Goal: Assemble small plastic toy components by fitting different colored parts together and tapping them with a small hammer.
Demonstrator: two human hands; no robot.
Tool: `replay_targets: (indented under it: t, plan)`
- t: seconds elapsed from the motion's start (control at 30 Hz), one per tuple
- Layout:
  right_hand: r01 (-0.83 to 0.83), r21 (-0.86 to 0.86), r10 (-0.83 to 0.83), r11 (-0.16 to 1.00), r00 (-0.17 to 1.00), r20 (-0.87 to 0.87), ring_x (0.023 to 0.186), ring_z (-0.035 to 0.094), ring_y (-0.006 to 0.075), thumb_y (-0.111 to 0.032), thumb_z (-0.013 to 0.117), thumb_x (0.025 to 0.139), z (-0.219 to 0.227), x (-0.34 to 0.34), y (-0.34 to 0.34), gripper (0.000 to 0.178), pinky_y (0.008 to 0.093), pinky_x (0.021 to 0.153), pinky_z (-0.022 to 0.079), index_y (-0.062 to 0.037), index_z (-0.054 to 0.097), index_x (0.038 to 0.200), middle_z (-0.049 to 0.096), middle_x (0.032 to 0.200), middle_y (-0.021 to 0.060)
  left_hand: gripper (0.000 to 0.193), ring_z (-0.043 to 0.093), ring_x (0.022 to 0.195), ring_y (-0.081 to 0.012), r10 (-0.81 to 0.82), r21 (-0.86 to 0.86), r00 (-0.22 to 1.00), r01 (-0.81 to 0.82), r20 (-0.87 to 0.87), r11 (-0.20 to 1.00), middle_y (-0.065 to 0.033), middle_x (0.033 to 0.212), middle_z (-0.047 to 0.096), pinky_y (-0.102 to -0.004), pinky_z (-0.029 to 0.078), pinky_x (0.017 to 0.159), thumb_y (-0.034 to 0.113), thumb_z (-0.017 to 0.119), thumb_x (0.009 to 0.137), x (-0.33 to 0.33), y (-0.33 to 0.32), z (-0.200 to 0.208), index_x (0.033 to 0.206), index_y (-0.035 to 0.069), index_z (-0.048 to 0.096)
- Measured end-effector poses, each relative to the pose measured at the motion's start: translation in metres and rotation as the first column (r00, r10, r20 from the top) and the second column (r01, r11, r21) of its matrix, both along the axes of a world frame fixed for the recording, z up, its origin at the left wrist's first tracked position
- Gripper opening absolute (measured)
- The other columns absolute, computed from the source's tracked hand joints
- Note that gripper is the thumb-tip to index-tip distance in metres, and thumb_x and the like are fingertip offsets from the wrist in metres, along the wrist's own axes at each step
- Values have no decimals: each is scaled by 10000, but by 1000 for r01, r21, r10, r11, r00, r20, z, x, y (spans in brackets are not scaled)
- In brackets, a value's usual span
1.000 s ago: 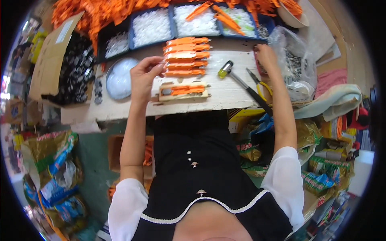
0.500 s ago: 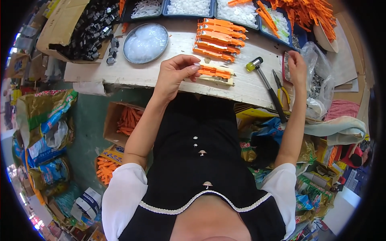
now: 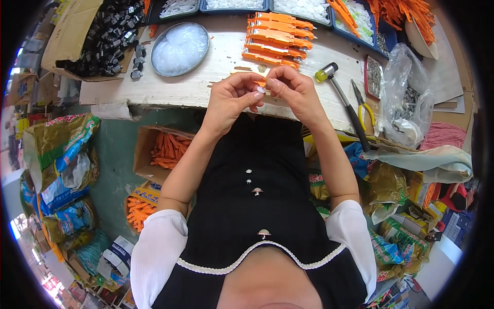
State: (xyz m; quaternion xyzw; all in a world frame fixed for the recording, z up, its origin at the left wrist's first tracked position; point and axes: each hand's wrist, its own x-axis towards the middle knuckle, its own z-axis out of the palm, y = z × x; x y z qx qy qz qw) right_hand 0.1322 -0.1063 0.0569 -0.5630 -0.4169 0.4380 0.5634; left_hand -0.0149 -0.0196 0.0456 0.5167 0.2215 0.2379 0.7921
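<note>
Above the table's front edge, my left hand [image 3: 232, 97] and my right hand [image 3: 297, 95] meet almost fingertip to fingertip. A small white plastic piece [image 3: 261, 89] is pinched in my left thumb and fingers. My right thumb and forefinger are pressed together beside it; whatever they hold is too small or hidden to make out. A bit of orange plastic [image 3: 261, 83] shows between the hands; the pale holder under it is mostly covered by my fingers. Just beyond lies a row of orange plastic housings [image 3: 278, 37] with metal strips.
Left are a round dish of clear gel [image 3: 180, 50] and a carton of black parts [image 3: 110, 38]. Right lie a hammer [image 3: 342, 98], yellow-handled pliers [image 3: 365, 105], a red tray of small metal parts [image 3: 373, 77] and a clear bag [image 3: 404, 95]. Bins of white pieces [image 3: 301, 9] line the back.
My right hand has come from the red tray at the right over to my left hand. The left hand stays near the holder, still pinching the white piece. The view has shifted slightly.
</note>
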Motion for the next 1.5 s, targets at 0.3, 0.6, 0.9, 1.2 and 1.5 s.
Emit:
replay_targets:
  t: [0.3, 0.6, 0.9, 1.2, 1.5]
  plan:
    - [-14, -31, 18, 999, 992, 126, 731, 476, 47, -156, 566, 849, -5, -1, 3, 155, 193, 664, 406, -11, 553, 903, 534, 792, -20, 281, 567, 654, -83, 13, -3, 1000, -13, -17, 1000, -23, 770, 555, -190, 462, 552, -11, 602, 777, 1, -2, -3, 1050, -3, 535]
    - [10, -29, -4, 1000, 981, 193, 703, 446, 45, -148, 556, 854, -4, -4, 6, 147, 184, 630, 382, -7, 547, 892, 526, 783, -20, 271, 576, 668, -105, 40, -30, 999, -41, -26, 999, -44, 791, 577, -218, 487, 571, -10, 620, 767, -2, -1, -5, 1031, -4, 559]
    - [10, -47, 0, 999, 977, 214, 731, 460, 49, -127, 548, 856, -3, -8, 4, 134, 190, 655, 397, 3, 540, 887, 527, 786, -12, 278, 576, 668, -105, 49, -14, 999, -50, -22, 999, -45, 802, 575, -217, 496, 579, -7, 619, 768, -5, -1, -9, 1040, -5, 559]
    - [7, -12, -4, 1000, 979, 203, 715, 480, 67, -106, 546, 849, -10, -16, 7, 112, 204, 635, 402, 4, 540, 873, 539, 789, 9, 263, 572, 655, -106, 89, -14, 996, -89, -14, 996, -60, 806, 592, -226, 493, 563, 0, 614, 772, -5, -1, -8, 1030, -15, 565]
    - [87, 325, -270, 942, 773, 574, 661, 510, 171, -38, 564, 808, -15, -22, 8, 55, 248, 577, 394, -12, 531, 844, 522, 769, 70, 198, 571, 610, -86, 136, -54, 984, -130, 115, 990, -54, 762, 613, -207, 478, 510, 46, 612, 795, 0, -2, -14, 980, -22, 594]
